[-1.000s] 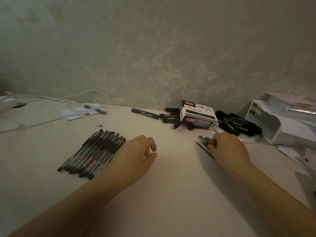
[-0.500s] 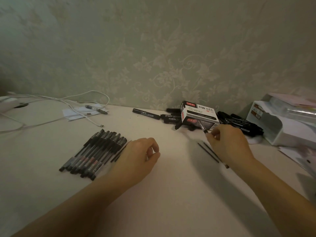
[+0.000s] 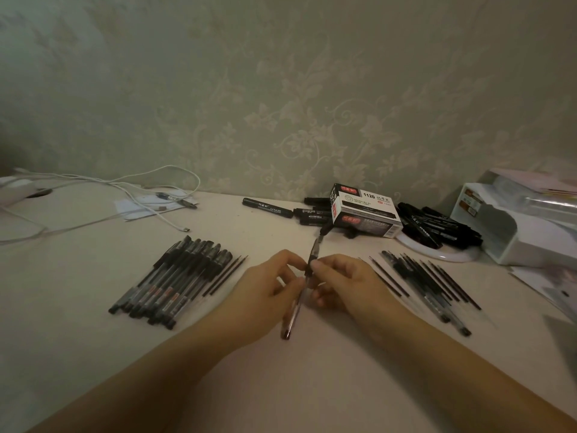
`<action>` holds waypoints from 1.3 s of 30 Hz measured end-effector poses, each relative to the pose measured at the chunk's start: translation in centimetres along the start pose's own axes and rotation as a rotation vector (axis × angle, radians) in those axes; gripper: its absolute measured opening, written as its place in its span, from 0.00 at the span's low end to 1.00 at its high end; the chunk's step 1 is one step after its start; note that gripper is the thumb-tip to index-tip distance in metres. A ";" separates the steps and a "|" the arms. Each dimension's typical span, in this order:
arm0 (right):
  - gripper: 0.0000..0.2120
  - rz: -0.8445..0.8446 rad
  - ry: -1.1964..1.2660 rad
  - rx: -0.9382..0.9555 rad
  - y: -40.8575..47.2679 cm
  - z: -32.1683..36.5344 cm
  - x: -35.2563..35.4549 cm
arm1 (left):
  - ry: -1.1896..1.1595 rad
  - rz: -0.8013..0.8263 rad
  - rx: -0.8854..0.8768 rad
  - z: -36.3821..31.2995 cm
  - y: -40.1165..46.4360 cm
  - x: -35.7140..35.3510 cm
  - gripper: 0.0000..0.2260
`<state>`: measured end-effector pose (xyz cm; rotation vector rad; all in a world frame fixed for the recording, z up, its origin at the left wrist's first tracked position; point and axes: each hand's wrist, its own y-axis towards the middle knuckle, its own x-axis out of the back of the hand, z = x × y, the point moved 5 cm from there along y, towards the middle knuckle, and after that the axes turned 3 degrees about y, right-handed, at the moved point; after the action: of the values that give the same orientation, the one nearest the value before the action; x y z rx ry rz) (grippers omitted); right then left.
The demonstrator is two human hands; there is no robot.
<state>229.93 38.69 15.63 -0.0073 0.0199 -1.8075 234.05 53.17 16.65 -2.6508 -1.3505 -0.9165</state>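
Note:
A clear-barrelled gel pen (image 3: pixel 293 310) with a black cap end stands tilted over the middle of the table, held between both hands. My left hand (image 3: pixel 265 295) grips its barrel from the left. My right hand (image 3: pixel 346 285) pinches the pen near its upper black part from the right. A neat row of several assembled gel pens (image 3: pixel 168 279) lies to the left, with two thin refills (image 3: pixel 226 275) beside it. To the right lies a loose spread of several refills and pens (image 3: pixel 427 282).
A marker box labelled 1120 (image 3: pixel 365 210) sits at the back, with black markers (image 3: pixel 268 207) to its left and a pile of markers (image 3: pixel 437 225) on a white plate to its right. White cables (image 3: pixel 103 195) lie at far left. A white organiser (image 3: pixel 512 223) stands at right.
My right hand left the pile at the right and came to the centre with a pen. My left hand rose from the table to meet it; both now hold the pen.

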 end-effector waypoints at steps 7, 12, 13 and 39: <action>0.10 0.003 0.028 0.006 -0.2 0.0 0.0 | 0.096 0.022 -0.063 -0.9 -0.4 -0.4 0.06; 0.07 -0.018 0.111 0.013 -0.1 0.2 0.3 | 0.276 -0.052 -0.103 -0.7 -0.1 0.5 0.07; 0.08 -0.037 0.070 0.033 0.0 0.2 0.4 | 0.341 -0.070 -0.124 -0.7 0.0 0.7 0.07; 0.10 0.004 -0.107 0.155 -0.4 0.3 -0.1 | 0.821 -0.142 -0.162 -0.6 0.2 0.1 0.18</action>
<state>229.62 38.90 15.89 0.0067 -0.1960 -1.7984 233.90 52.96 17.25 -1.8640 -1.2572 -1.9008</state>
